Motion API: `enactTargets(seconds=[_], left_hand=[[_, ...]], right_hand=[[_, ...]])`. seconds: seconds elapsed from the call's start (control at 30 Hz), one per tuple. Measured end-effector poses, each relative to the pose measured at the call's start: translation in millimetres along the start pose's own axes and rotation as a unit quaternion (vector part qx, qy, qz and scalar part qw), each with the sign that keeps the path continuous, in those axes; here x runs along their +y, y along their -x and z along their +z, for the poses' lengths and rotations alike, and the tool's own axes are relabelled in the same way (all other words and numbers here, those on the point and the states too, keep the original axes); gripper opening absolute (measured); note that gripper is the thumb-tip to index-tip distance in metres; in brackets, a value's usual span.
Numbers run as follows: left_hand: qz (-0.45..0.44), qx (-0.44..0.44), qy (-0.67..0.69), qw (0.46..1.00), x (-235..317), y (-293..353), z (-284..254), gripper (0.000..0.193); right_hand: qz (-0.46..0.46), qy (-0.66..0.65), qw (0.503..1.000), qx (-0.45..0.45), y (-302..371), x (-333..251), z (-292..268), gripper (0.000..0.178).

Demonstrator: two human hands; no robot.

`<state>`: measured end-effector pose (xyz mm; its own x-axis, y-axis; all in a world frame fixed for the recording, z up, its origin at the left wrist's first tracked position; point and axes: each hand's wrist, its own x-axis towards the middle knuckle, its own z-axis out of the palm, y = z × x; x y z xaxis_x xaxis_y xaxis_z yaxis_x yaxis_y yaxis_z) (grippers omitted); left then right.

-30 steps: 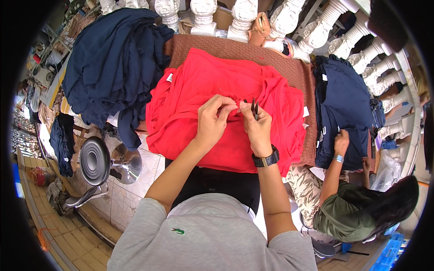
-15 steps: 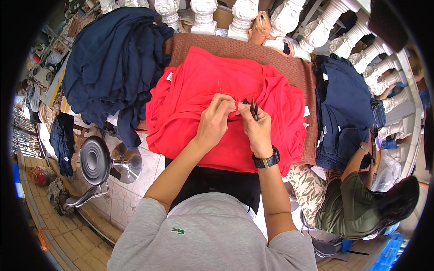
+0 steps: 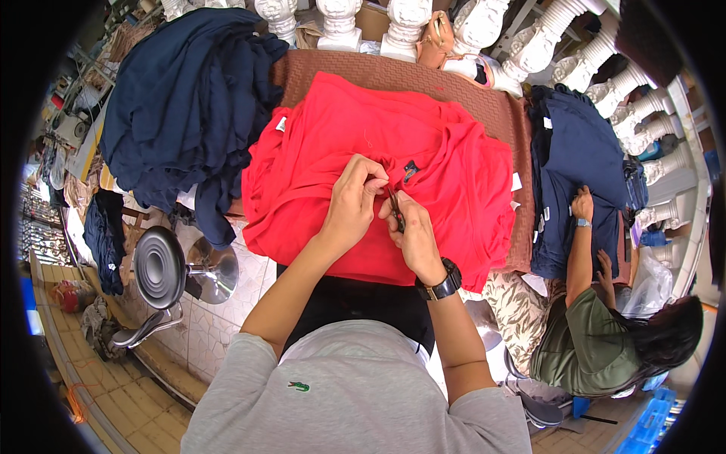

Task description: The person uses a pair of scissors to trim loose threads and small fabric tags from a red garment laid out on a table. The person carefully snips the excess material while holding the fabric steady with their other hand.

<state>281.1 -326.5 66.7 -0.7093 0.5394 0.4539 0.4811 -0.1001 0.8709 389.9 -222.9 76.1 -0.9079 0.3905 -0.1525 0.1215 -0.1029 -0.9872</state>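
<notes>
On a brown table (image 3: 484, 106) below white balusters (image 3: 340, 19), a red shirt (image 3: 340, 151) lies; left hand (image 3: 352, 204) pinches its fabric, right hand (image 3: 412, 234) grips snips (image 3: 395, 209). Tiled floor (image 3: 219, 325) beneath.

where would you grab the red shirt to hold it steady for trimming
Pinch the raised fold of the red shirt just left of the small scissors, coming from above as the left hand does. The cloth lies flat on the pile, so only that bunched ridge gives fingers something to grip.
</notes>
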Motion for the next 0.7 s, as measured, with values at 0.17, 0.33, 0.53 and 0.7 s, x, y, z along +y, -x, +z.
enactTargets(seconds=[0.17,0.33,0.53,0.7], left_hand=[[0.017,0.009,-0.012,1.0,-0.7,0.8,-0.3,0.002],[0.041,0.026,-0.028,0.998,-5.2,1.0,0.7,0.004],[0.065,0.035,-0.042,0.996,-5.2,0.9,1.4,0.007],[0.072,0.036,-0.044,0.996,-4.1,1.2,3.0,0.006]], right_hand=[[-0.006,0.009,1.0,-0.003,-5.7,-0.1,-0.4,0.055],[-0.028,0.009,0.999,0.013,-8.3,-2.8,-0.7,0.054],[-0.036,0.041,0.998,0.008,-15.1,0.1,-6.6,0.053],[-0.039,0.036,0.999,0.003,-19.7,4.4,-8.8,0.053]])
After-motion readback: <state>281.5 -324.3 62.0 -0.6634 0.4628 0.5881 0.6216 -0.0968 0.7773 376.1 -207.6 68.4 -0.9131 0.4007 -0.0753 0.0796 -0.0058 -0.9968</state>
